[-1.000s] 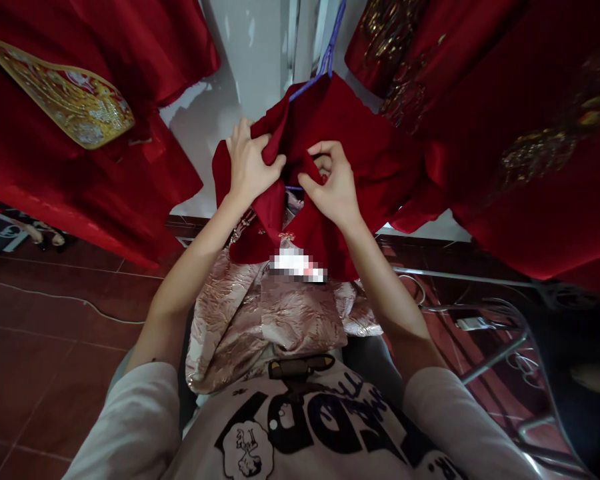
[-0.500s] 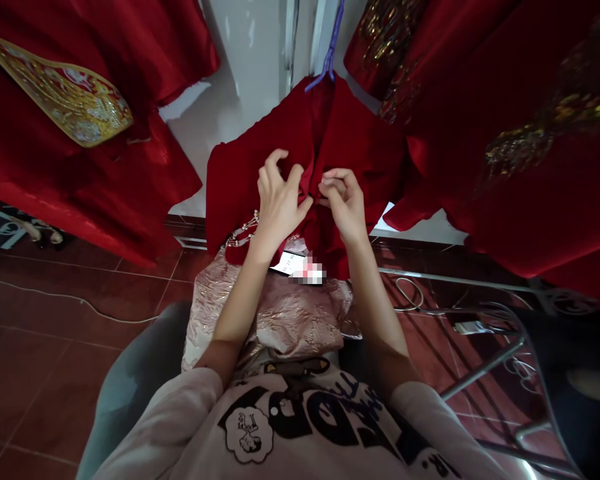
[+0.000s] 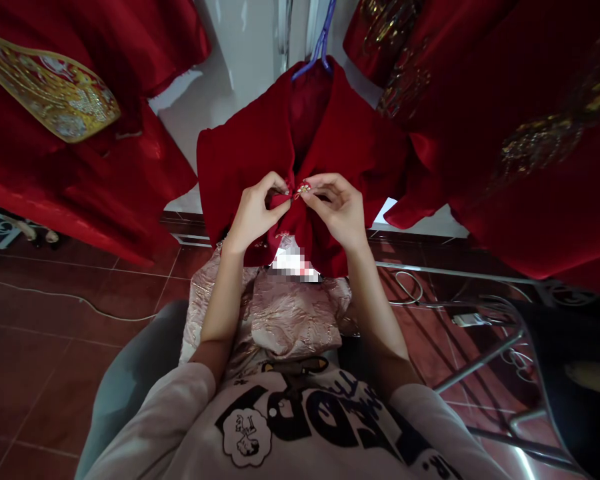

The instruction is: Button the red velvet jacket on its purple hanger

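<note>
A red velvet-like jacket (image 3: 250,150) hangs in front of me on a purple hanger (image 3: 321,41), its two front edges meeting low at the middle. My left hand (image 3: 260,210) pinches the left front edge. In my right hand (image 3: 339,202), thumb and fingertips grip a small beaded fastener (image 3: 303,189) with a red loop, close to the left fingertips. Below the hands, a lit phone (image 3: 294,263) lies on pink shiny quilted cloth (image 3: 295,320) over my lap, partly behind the jacket's hem.
Red garments with gold embroidery (image 3: 70,97) hang on the left, and more red sequined garments (image 3: 460,133) on the right. A metal-framed chair (image 3: 485,363) stands at right. Cables and a white power strip (image 3: 473,321) lie on the tiled floor (image 3: 35,347).
My left fingers, spread before, have closed on the jacket's edge. The right hand now shows the beaded fastener between its fingertips. The jacket's neckline has opened wider and beaded strands have moved down.
</note>
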`<act>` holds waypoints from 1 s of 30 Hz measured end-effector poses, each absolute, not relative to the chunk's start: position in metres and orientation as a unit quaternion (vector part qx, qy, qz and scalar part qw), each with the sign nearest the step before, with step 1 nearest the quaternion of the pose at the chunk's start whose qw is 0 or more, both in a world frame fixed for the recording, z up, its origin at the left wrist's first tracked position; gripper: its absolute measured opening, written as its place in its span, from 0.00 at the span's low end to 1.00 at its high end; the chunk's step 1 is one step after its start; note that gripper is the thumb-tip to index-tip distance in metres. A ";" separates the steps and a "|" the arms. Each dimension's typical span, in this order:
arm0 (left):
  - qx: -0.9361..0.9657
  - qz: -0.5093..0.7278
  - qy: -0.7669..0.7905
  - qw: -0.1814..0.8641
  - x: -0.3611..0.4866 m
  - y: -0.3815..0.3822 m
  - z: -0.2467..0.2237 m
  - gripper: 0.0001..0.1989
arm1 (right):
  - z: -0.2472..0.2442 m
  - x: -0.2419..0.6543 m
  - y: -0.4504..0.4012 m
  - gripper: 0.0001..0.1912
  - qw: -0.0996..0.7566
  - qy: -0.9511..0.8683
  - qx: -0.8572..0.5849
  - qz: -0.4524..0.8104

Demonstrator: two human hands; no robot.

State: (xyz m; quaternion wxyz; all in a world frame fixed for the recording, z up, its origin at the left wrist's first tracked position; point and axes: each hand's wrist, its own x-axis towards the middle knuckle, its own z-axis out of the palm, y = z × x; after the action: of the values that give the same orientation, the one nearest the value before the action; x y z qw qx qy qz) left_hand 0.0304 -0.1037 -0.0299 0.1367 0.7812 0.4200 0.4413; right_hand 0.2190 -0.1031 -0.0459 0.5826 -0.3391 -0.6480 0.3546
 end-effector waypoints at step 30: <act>0.822 0.377 0.424 0.049 0.028 -0.138 -0.005 0.06 | -0.038 0.201 -0.129 0.10 0.638 -0.607 -0.367 0.301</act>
State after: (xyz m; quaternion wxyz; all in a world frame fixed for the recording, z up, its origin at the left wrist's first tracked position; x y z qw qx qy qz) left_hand 0.0277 -0.1380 -0.0047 0.0494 0.8220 0.4237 0.3773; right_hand 0.2011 -0.1291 -0.0383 0.6375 -0.3667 -0.6069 0.3013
